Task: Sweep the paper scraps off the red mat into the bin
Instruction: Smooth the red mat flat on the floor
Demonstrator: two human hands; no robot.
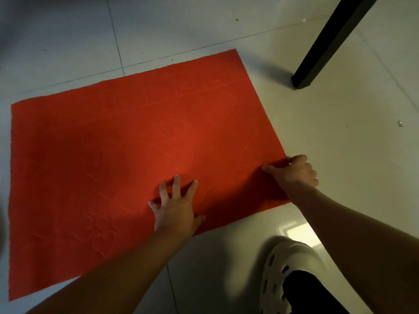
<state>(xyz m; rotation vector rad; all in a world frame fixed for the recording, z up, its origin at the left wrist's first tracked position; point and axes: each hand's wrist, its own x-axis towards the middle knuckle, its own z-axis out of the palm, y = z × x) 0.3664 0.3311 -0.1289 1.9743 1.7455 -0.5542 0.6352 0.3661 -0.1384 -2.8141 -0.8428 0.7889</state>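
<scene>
A flat rectangular red fabric mat (127,159) with faint embossed heart patterns lies on a pale grey tiled floor (340,137), set at an angle so that its far right corner points toward the top of the view and its near left corner sits at the lower left. Its surface shows only red pile and shadow; a few tiny pale specks lie on the bare tiles to the far right, well apart from the mat, too small to identify. The left hand (175,209) rests palm down on the mat close to its near edge, fingers spread wide and flat against the fabric, the thumb lying out to the right along the edge. The right hand (294,172) is at the mat's right corner: the thumb lies on top of the red fabric and the curled fingers sit just off the edge on the floor side, so it looks to be pinching the corner, though the fingertips beneath are hidden. Both bare forearms reach in from the near side. A white perforated clog-style shoe (285,266) with a dark trouser leg above it stands on the tiles near the right, just beside the mat's near edge. A black square-section furniture leg (326,44) slants down to the floor at the far right, apart from the mat.
</scene>
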